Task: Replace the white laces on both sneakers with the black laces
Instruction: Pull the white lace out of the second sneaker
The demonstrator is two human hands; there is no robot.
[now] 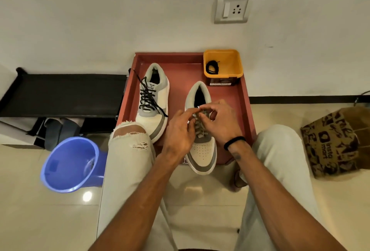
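The white lace [200, 125] sits in the eyelets of the right-hand sneaker [202, 146], which lies on the red tray [245, 98] with its toe toward me and its heel toward the wall, so its long axis runs straight away from my body. The lace rows cross that axis, and its white tip [198, 107] stands just above the tongue, on the far side of my knuckles. My right hand [220, 122] is the nearer one to that tip: its grip is closed, thumb and forefinger pinching the lace end. My left hand [181, 130] is curled against the left side of the lacing, and it seems to pinch a lace strand there, though the fingertips are partly hidden. By my judgement, the next pull should go up and away along the shoe's length, heelward, to draw the lace out of its top eyelets.

Count: two sneakers, one white lace in view, two black laces. One black lace [149, 95] is already threaded through the left-hand sneaker [153, 100], its ends loose; the other black lace [212, 67] is coiled in the yellow tub [230, 58] at the tray's far right corner, well apart from my hands. So, I judge, I am about halfway.

Outward: a blue bucket [70, 164] on the floor to my left, a brown paper bag [332, 142] to my right.
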